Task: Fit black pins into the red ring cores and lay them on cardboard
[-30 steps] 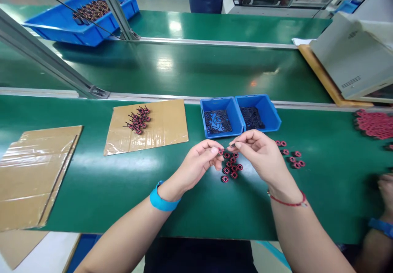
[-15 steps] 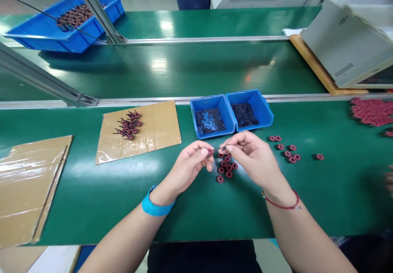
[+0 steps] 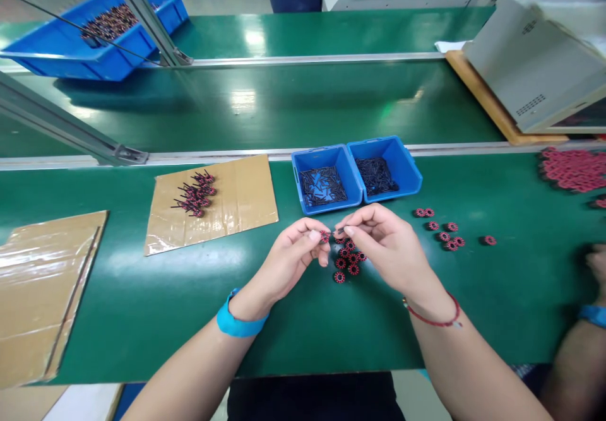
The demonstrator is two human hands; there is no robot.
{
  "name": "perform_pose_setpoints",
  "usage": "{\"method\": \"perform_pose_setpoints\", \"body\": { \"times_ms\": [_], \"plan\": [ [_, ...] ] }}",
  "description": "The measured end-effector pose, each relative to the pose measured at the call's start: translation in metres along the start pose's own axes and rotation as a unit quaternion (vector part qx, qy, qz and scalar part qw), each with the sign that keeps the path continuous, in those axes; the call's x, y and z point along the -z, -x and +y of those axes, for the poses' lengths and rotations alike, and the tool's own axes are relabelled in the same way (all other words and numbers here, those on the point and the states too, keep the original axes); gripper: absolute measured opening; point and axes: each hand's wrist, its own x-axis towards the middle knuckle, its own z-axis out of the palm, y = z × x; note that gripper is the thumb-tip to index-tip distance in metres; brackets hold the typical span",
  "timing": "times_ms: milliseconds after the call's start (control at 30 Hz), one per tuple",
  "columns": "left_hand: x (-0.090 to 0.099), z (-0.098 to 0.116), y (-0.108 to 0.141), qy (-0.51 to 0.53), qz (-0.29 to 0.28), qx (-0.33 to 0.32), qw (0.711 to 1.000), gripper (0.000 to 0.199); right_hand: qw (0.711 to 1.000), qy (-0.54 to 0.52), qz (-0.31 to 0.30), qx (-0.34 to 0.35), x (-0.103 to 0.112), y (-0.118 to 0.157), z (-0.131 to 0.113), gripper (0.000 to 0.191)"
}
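My left hand (image 3: 293, 258) pinches a small red-and-black ring coil (image 3: 324, 237) between thumb and fingertips. My right hand (image 3: 386, 244) holds a thin black rod (image 3: 339, 230) whose tip meets the coil. Both hands hover over a small heap of loose ring coils (image 3: 349, 260) on the green bench. Just behind the hands stand two small blue bins (image 3: 356, 175) filled with black rods. On a brown cardboard sheet (image 3: 237, 200) to the left lies a pile of coils with rods fitted (image 3: 195, 195).
Several more coils (image 3: 442, 226) lie to the right. A heap of red parts (image 3: 572, 170) sits at the far right edge. Another person's hand and blue-banded forearm (image 3: 591, 295) are at lower right. A second cardboard sheet (image 3: 42, 282) lies left; a large blue crate (image 3: 61, 55) and a grey machine (image 3: 534, 61) stand behind.
My hands have stayed together on the coil and rod. The other person's forearm has come back into view at the lower right.
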Motion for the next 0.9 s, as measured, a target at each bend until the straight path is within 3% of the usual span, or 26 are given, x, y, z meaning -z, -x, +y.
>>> {"method": "perform_pose_setpoints", "body": {
  "times_ms": [133,367,900],
  "plan": [
    [0.0005,-0.0009,-0.0005,0.012,-0.001,0.000,1.000,0.025,1.000,0.005,-0.004,-0.009,0.0004,-0.0006,0.0011,0.008],
    [-0.0004,-0.0024,-0.0003,0.012,-0.004,0.014,1.000,0.026,0.997,0.001,0.072,0.027,0.0012,-0.0014,0.0008,0.012],
    [-0.0013,-0.0060,0.0012,-0.009,-0.029,0.034,0.999,0.026,0.997,0.023,0.036,0.066,-0.0013,0.0043,-0.0070,0.015]
  ]
}}
